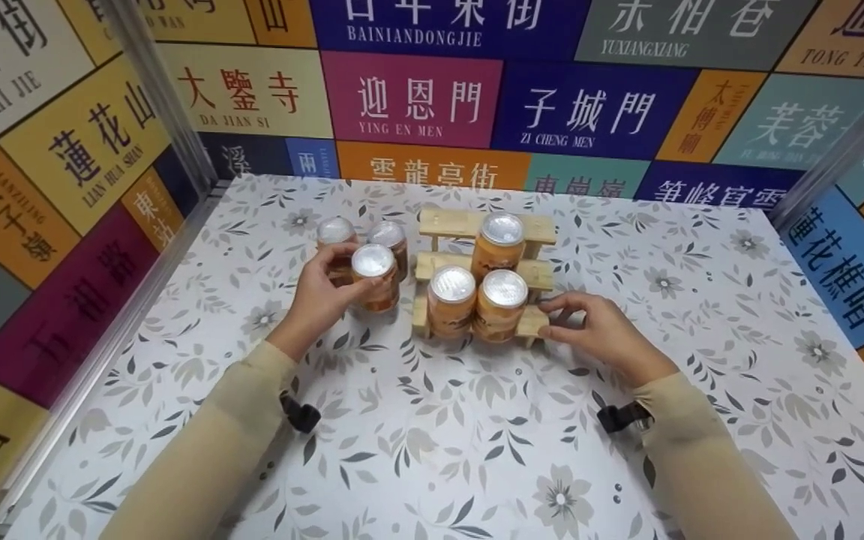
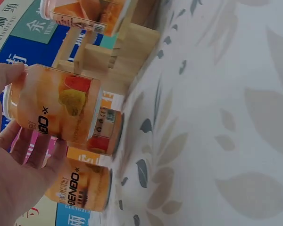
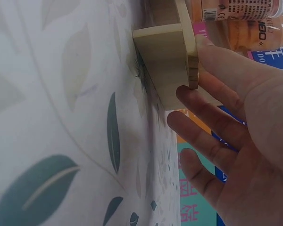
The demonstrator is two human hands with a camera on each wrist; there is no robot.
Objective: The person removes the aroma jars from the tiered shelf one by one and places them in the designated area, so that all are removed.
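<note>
Left hand [image 1: 321,294] had an orange-printed can [image 1: 376,286] pinched, two loose cans [image 1: 391,236] just past it. Right hand [image 1: 603,331] gripped the stepped wooden rack [image 1: 447,221], three racked cans [image 1: 498,251] to its left, so looked roughly half done.

6 orange cans [image 1: 451,313] with black lettering, silvery lids [image 1: 453,284], 2 back-left ones perhaps browner, pale yellowish wooden rack [image 1: 432,265], white tablecloth [image 1: 357,495] printed with grey leaves and flowers, beige sleeves [image 1: 192,450], multicoloured block-patterned walls [image 1: 597,75]
</note>
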